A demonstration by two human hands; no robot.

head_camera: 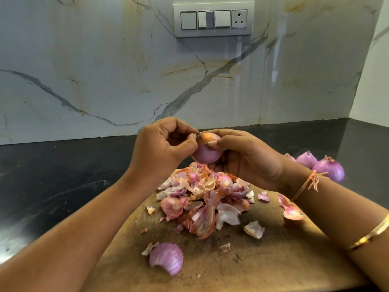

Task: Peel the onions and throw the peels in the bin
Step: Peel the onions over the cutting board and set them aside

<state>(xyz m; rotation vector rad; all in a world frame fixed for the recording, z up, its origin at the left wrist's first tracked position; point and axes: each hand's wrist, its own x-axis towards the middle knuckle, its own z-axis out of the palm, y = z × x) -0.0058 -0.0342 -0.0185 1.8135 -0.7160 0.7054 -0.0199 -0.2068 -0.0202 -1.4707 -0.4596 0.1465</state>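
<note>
My right hand (246,159) grips a purple onion (206,153) above the wooden cutting board (273,260), thumb across its top. A bit of orange skin clings to the onion's top, and my left hand (162,148) pinches it with thumb and fingertips. Below the hands a heap of pink and orange onion peels (202,201) lies on the board. A larger curved purple peel (167,258) lies nearer to me. No bin is in view.
Peeled onions (328,167) lie on the black counter (52,175) to the right, behind my right wrist. Loose peel scraps (291,209) dot the board's right side. A marble wall with a switch panel (213,20) stands behind the counter.
</note>
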